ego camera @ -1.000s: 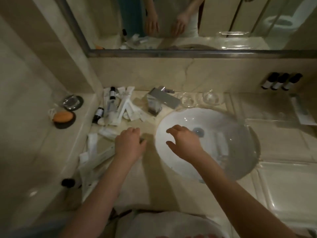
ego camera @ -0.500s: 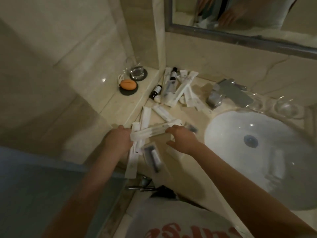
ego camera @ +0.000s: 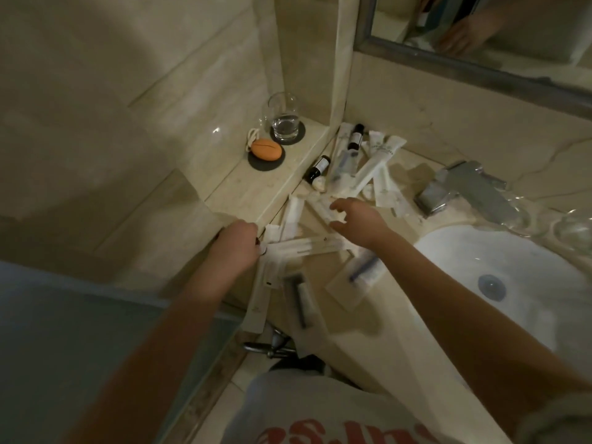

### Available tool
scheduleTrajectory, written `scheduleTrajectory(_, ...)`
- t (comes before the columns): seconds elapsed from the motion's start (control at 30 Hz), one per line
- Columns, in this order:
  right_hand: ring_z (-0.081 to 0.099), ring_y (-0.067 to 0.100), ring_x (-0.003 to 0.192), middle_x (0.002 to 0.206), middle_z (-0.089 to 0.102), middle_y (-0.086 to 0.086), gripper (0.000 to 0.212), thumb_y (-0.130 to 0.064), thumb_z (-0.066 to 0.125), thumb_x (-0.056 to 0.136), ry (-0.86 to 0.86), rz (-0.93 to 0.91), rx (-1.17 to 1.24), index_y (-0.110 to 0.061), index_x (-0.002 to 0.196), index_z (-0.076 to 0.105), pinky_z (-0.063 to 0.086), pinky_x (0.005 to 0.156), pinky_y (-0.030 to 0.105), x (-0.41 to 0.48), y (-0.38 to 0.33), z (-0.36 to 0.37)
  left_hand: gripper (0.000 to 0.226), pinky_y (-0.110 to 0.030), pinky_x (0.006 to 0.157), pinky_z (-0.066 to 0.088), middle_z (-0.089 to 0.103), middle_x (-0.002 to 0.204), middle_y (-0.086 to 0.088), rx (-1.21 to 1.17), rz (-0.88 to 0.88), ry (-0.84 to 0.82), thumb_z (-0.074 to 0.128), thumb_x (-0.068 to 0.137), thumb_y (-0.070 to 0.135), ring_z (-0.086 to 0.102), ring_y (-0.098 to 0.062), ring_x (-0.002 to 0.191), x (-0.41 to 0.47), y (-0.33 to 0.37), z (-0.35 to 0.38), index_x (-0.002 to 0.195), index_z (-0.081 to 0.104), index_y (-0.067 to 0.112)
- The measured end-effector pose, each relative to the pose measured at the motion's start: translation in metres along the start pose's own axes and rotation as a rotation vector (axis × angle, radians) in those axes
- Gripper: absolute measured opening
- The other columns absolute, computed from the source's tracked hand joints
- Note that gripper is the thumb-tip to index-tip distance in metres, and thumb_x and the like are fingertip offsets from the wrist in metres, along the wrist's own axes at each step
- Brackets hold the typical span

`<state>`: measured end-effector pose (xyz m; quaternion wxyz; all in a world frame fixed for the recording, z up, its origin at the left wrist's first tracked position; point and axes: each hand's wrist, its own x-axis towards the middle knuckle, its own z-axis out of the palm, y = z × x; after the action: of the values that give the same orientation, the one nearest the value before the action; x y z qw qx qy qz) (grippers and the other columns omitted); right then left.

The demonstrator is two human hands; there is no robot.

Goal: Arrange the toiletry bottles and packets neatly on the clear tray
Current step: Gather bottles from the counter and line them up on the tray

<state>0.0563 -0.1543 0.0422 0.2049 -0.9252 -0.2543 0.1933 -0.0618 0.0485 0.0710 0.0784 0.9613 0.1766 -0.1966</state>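
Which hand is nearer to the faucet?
Right. The right hand hovers between ledge and faucet; the left hand grips packets farther away, at the ledge's edge.

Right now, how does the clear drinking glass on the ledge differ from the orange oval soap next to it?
The clear drinking glass stands tall and upright; the orange oval soap lies low and flat. The glass is see-through with water in it; the soap is opaque. A pale cord loops beside the soap, none by the glass. Both sit on round dark coasters on the ledge.
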Motion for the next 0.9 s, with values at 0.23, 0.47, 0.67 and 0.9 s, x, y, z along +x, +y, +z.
scheduleTrajectory(0.23, 0.055, 0.032, 0.113, 0.128, 0.057, 0.013, 0.039, -0.018, 0.052, 0.091, 0.068, -0.003, -0.058, -0.013, 0.129, 0.052, 0.046, 0.087, 0.037, 0.072, -0.003, -0.035, 0.022, -0.033, 0.068, 0.037, 0.059, 0.097, -0.018, -0.154, 0.088, 0.182, 0.057, 0.087, 0.019, 0.057, -0.032, 0.09, 0.045, 0.022, -0.03, 0.096, 0.061, 0.0)
scheduleTrajectory(0.47, 0.053, 0.03, 0.113, 0.125, 0.055, 0.007, 0.049, -0.008, 0.049, 0.084, -0.056, -0.104, -0.425, -0.022, 0.131, 0.048, 0.047, 0.091, 0.046, 0.147, -0.006, -0.028, 0.028, -0.031, 0.057, 0.024, 0.037, 0.065, -0.004, -0.27, 0.089, 0.241, 0.053, 0.084, 0.013, 0.044, -0.026, 0.07, 0.091, 0.027, -0.04, 0.061, 0.038, 0.009)
scheduleTrajectory(0.67, 0.043, 0.032, 0.121, 0.134, 0.045, 0.007, 0.042, -0.021, 0.057, 0.085, -0.166, -0.153, -0.616, -0.023, 0.127, 0.05, 0.04, 0.096, 0.052, 0.172, -0.002, -0.011, 0.018, -0.038, 0.069, 0.039, 0.058, 0.087, -0.02, -0.303, 0.135, 0.27, 0.056, 0.085, 0.012, 0.054, -0.032, 0.085, 0.112, 0.027, -0.04, 0.089, 0.061, -0.004)
scheduleTrajectory(0.9, 0.046, 0.029, 0.119, 0.127, 0.052, 0.006, 0.036, -0.026, 0.059, 0.088, -0.157, -0.25, -0.701, -0.021, 0.123, 0.055, 0.04, 0.093, 0.04, 0.185, -0.002, -0.017, 0.018, -0.03, 0.067, 0.038, 0.06, 0.094, -0.016, -0.307, 0.091, 0.293, 0.057, 0.085, 0.014, 0.055, -0.026, 0.086, 0.118, 0.026, -0.047, 0.096, 0.062, 0.001)
